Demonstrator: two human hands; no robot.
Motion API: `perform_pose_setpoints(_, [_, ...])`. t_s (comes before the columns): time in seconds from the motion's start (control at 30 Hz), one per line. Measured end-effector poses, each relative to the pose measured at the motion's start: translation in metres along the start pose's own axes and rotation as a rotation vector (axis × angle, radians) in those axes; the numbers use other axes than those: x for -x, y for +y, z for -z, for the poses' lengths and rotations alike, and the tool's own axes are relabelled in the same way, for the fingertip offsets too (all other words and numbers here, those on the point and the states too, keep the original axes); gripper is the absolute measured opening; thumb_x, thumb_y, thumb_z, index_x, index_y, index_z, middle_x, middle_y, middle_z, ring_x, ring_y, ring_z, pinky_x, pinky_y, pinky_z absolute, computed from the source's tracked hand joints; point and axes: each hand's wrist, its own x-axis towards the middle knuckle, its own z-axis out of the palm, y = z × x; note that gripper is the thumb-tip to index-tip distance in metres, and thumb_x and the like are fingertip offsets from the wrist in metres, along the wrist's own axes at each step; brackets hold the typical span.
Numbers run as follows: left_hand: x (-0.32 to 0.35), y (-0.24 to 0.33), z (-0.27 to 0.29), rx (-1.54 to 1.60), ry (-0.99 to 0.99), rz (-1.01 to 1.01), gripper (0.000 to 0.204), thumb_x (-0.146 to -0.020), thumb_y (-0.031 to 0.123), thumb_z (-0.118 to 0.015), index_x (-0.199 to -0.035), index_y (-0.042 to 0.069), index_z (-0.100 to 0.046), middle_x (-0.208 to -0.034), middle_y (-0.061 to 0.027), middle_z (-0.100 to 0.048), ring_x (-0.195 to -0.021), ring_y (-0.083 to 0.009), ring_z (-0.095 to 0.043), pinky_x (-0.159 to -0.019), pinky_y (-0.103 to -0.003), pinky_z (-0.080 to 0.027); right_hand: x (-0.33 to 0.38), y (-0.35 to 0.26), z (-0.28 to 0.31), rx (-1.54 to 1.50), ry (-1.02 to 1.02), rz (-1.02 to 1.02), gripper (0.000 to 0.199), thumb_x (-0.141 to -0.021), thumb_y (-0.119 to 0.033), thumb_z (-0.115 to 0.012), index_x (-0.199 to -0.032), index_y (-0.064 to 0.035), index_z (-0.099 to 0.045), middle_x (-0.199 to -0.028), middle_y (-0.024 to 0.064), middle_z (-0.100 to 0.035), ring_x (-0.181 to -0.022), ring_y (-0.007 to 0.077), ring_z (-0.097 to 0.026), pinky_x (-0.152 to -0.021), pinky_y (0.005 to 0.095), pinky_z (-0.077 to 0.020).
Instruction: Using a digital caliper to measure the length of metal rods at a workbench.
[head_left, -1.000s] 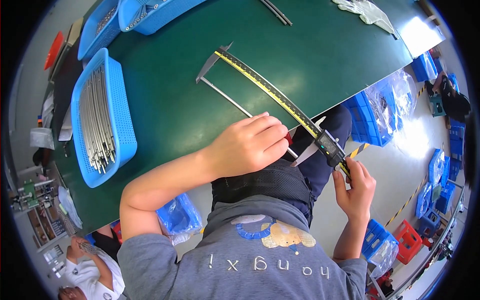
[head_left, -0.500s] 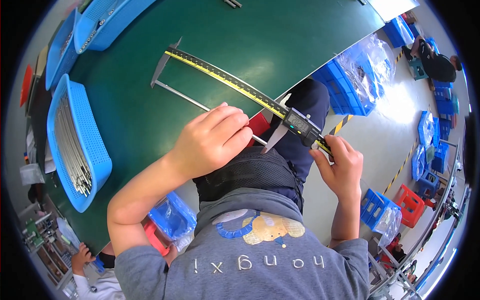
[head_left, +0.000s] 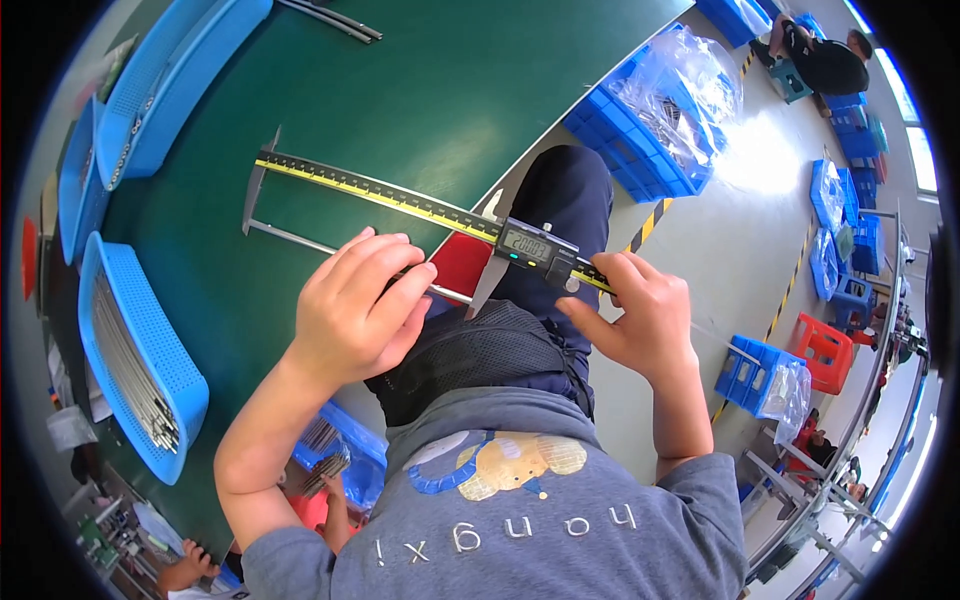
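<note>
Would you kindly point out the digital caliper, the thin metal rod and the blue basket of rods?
digital caliper [head_left: 538, 250]: head view, on its display slider.
thin metal rod [head_left: 295, 237]: head view, mid-shaft.
blue basket [head_left: 160, 345]: head view, right rim.

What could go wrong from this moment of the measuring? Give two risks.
1. The thin metal rod between the caliper jaws is pinched only by the left hand; it might tilt and skew the reading.
2. The caliper's slider end overhangs the green table edge, held by the right hand; a slip could drop it.
</note>
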Motion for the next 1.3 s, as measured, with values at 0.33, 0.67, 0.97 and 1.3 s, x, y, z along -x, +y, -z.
perform_pose_setpoints(0.33, [0.001, 0.000, -0.003, -0.008, 0.011, 0.014, 0.027, -0.067, 0.005, -0.070, -0.093, 0.005, -0.064, -0.094, -0.0080, -0.062, -0.093, -0.0272, -0.063, -0.084, -0.043, -0.053, 0.002, 0.001, -0.001, 0.002, 0.000, -0.003, 0.038, -0.073, -0.041, -0.075, -0.088, -0.0086, -0.060, -0.067, 0.0035, -0.054, -0.054, 0.0226, -0.058, -0.046, 0.0336, -0.0432])
perform_pose_setpoints(0.67, [0.005, 0.005, 0.005, -0.252, 0.004, -0.151, 0.021, -0.068, 0.008, -0.066, -0.088, 0.003, -0.067, -0.090, -0.0083, -0.063, -0.086, -0.0234, -0.063, -0.075, -0.035, -0.056, -0.003, 0.000, -0.006, 0.030, 0.019, 0.006, 0.031, -0.073, -0.031, -0.076, -0.086, -0.0077, -0.061, -0.067, 0.0042, -0.057, -0.053, 0.0206, -0.059, -0.047, 0.0316, -0.0440])
perform_pose_setpoints(0.97, [0.003, 0.011, -0.014, -0.229, 0.112, -0.190, 0.012, -0.068, 0.009, -0.067, -0.076, 0.000, -0.064, -0.086, -0.0073, -0.060, -0.081, -0.0218, -0.060, -0.076, -0.037, -0.056, 0.004, 0.002, 0.000, -0.028, 0.027, -0.028, 0.028, -0.072, -0.022, -0.076, -0.088, -0.0059, -0.060, -0.066, 0.0051, -0.056, -0.051, 0.0206, -0.057, -0.046, 0.0315, -0.0430])
perform_pose_setpoints(1.3, [0.006, 0.011, -0.014, -0.277, 0.126, -0.165, 0.012, -0.069, 0.009, -0.067, -0.080, 0.004, -0.068, -0.086, -0.0054, -0.063, -0.082, -0.0189, -0.063, -0.073, -0.033, -0.057, 0.001, 0.004, -0.001, -0.028, 0.032, -0.008, 0.028, -0.073, -0.020, -0.077, -0.088, -0.0037, -0.060, -0.067, 0.0075, -0.059, -0.049, 0.0191, -0.056, -0.046, 0.0296, -0.0426])
